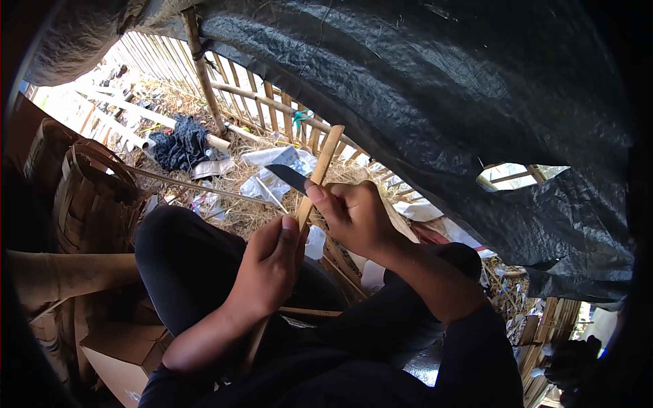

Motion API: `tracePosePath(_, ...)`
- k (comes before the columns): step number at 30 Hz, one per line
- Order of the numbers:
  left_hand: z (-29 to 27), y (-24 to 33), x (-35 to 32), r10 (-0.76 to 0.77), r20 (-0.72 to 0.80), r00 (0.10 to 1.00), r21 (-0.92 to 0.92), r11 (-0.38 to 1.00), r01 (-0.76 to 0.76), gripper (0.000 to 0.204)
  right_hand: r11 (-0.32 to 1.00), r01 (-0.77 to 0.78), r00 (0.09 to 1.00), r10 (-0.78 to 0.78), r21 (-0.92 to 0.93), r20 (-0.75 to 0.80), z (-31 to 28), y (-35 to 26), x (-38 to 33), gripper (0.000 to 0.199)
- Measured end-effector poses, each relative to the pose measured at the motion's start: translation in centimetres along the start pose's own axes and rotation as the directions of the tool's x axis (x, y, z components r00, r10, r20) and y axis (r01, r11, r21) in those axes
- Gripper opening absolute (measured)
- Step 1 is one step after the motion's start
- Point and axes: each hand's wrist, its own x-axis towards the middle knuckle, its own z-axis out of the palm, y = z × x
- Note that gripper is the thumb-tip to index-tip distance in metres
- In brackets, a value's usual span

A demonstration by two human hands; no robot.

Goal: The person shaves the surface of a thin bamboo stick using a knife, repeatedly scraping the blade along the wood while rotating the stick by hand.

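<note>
A long, flat bamboo strip [328, 156] slants up and away from my lap, its far end raised. My left hand [269, 262] is closed round its middle, thumb lying along the top. Just beyond, my right hand [354, 214] grips a knife, its handle hidden inside the fist. The dark knife blade [287, 177] points left and crosses at the strip, close to my right thumb. Whether the edge bites into the bamboo, I cannot tell. The strip's lower part passes behind my left wrist and shows again near my lap.
Woven bamboo baskets [95, 197] and a cardboard box [126, 357] stand at my left, by a thick bamboo pole [75, 275]. A black tarp [422, 102] hangs at the right. Ahead are a slatted bamboo fence [255, 102], dark cloth [180, 143] and littered straw.
</note>
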Motion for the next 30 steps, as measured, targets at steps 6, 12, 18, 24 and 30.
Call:
tracePosePath(6, 0.3, 1.4, -0.3, -0.214, 0.114, 0.970, -0.304, 0.922, 0.239, 0.041, 0.990, -0.140, 0.990, 0.140, -0.013, -0.028, -2.1, 0.9, 1.8, 0.057)
tracePosePath(12, -0.4, 1.0, 0.0, -0.249, 0.124, 0.960, -0.299, 0.914, 0.276, 0.039, 0.978, -0.204, 0.979, 0.203, -0.049, -0.026, -2.5, 0.3, 2.8, 0.061)
tracePosePath(18, -0.4, 0.3, 0.8, -0.261, 0.100, 0.960, -0.278, 0.919, 0.278, 0.039, 0.981, -0.132, 0.984, 0.147, -0.145, 0.097, -1.4, 0.7, 1.4, 0.061)
tracePosePath(24, 0.3, 1.5, 0.6, -0.293, -0.018, 0.956, -0.234, 0.931, 0.281, 0.033, 0.984, -0.172, 0.983, 0.169, 0.038, 0.065, -1.4, 2.5, 1.4, 0.057)
tracePosePath(30, 0.4, 0.5, 0.5, -0.164, 0.012, 0.986, -0.020, 0.986, 0.164, 0.040, 0.955, -0.173, 0.984, 0.177, 0.240, 0.007, -1.4, 0.7, 0.7, 0.036)
